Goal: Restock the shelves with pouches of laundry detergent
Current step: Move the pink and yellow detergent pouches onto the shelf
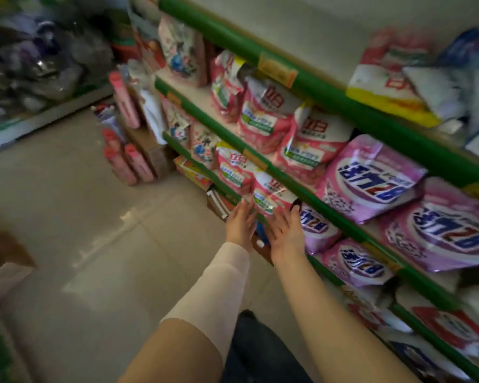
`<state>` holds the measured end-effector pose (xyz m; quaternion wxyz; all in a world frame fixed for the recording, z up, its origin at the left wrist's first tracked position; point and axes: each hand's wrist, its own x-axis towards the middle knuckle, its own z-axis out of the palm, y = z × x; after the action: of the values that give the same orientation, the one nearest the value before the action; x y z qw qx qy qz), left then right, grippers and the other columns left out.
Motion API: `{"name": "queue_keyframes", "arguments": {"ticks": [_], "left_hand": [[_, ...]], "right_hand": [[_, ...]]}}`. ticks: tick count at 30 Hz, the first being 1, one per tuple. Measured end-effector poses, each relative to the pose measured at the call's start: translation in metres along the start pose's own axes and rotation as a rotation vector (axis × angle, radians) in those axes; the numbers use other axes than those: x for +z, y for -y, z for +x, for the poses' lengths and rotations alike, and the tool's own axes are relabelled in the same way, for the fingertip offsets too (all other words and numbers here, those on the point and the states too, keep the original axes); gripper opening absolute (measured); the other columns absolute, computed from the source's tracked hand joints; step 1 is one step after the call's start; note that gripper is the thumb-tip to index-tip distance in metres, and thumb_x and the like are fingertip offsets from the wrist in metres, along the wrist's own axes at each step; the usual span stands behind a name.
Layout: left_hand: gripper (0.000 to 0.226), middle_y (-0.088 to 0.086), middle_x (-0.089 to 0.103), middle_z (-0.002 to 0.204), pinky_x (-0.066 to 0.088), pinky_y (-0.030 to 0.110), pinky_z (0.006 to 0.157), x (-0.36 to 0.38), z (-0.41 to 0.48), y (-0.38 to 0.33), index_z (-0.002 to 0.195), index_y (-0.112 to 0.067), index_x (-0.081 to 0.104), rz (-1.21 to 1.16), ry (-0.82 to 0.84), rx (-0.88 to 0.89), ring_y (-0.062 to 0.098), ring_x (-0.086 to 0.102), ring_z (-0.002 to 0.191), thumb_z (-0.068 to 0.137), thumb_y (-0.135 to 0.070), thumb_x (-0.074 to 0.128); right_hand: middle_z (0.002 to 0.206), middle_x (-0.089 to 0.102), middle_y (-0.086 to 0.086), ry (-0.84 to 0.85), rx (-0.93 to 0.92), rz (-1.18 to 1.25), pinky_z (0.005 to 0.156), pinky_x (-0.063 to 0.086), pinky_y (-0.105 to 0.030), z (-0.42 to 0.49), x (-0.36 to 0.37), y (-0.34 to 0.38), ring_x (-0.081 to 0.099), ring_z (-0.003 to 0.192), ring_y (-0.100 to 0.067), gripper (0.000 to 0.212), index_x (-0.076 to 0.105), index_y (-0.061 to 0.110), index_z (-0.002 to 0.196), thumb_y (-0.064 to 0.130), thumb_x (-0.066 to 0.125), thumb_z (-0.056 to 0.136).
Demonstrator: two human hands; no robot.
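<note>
Forearms: both reach forward from the bottom edge, and the left wears a pale sleeve (pixel 227 283).
Left hand (pixel 239 223): fingers straight and close together, tips touching the pink pouch (pixel 270 196) at its lower left.
Right hand (pixel 285 234): fingers straight, slightly spread, thumb tip at the pouch's right edge.
Pink pouch: upright at the front of a green-edged shelf (pixel 186 157), between both hands.
Purple pouches (pixel 371 178): tilted, on the shelf above, to the right.
Floor: pink bottles (pixel 130 161) stand by the shelf end.
</note>
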<state>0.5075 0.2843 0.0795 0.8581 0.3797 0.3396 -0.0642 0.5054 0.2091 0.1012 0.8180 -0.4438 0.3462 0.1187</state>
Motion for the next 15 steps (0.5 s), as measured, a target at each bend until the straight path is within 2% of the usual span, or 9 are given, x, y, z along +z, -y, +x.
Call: {"name": "queue_keyframes", "arguments": {"ticks": [3,5,7,9,12,15], "left_hand": [[0.045,-0.004,0.060,0.124,0.038,0.028,0.097,0.050,0.007,-0.017,0.139,-0.016,0.042,0.084,0.129,0.047,0.009,0.058,0.107,0.099,-0.036,0.044],[0.042,-0.007,0.063,0.119,0.039,0.031,0.099,0.079,0.007,-0.030,0.135,-0.019,0.048,0.133,0.207,0.090,0.009,0.058,0.109,0.098,-0.038,0.044],[0.036,-0.006,0.063,0.121,0.039,0.034,0.102,0.105,0.008,-0.044,0.128,-0.022,0.053,0.144,0.278,0.134,0.011,0.058,0.114,0.098,-0.039,0.043],[0.032,-0.003,0.064,0.122,0.043,0.035,0.100,0.130,0.009,-0.060,0.123,-0.021,0.057,0.148,0.332,0.169,0.014,0.059,0.114,0.098,-0.037,0.045],[0.028,-0.002,0.067,0.117,0.042,0.043,0.104,0.164,0.015,-0.081,0.116,-0.022,0.059,0.179,0.403,0.194,0.015,0.061,0.112,0.096,-0.038,0.048],[0.018,-0.005,0.067,0.115,0.037,0.045,0.108,0.195,0.023,-0.104,0.111,-0.025,0.054,0.199,0.477,0.240,0.012,0.062,0.110,0.096,-0.034,0.050]], "right_hand": [[0.124,0.059,-0.001,0.009,-0.121,0.042,0.101,0.043,-0.039,0.007,0.010,0.048,0.055,0.108,-0.018,0.034,0.056,0.017,0.112,0.044,0.042,0.096],[0.116,0.064,-0.001,-0.001,-0.199,0.074,0.095,0.046,-0.037,0.008,0.016,0.078,0.059,0.105,-0.019,0.034,0.060,0.017,0.109,0.044,0.045,0.095],[0.110,0.066,0.000,-0.008,-0.252,0.096,0.087,0.046,-0.032,0.008,0.023,0.105,0.061,0.100,-0.017,0.032,0.061,0.017,0.109,0.042,0.046,0.095],[0.117,0.064,0.001,0.004,-0.286,0.123,0.089,0.044,-0.032,0.008,0.031,0.128,0.060,0.105,-0.017,0.035,0.058,0.017,0.116,0.043,0.047,0.094],[0.108,0.065,0.005,-0.008,-0.347,0.155,0.088,0.044,-0.032,0.010,0.041,0.157,0.059,0.103,-0.017,0.034,0.058,0.020,0.114,0.045,0.047,0.094],[0.116,0.061,0.001,-0.036,-0.461,0.188,0.085,0.047,-0.029,0.012,0.051,0.185,0.058,0.106,-0.019,0.042,0.051,0.014,0.128,0.040,0.045,0.096]]}}
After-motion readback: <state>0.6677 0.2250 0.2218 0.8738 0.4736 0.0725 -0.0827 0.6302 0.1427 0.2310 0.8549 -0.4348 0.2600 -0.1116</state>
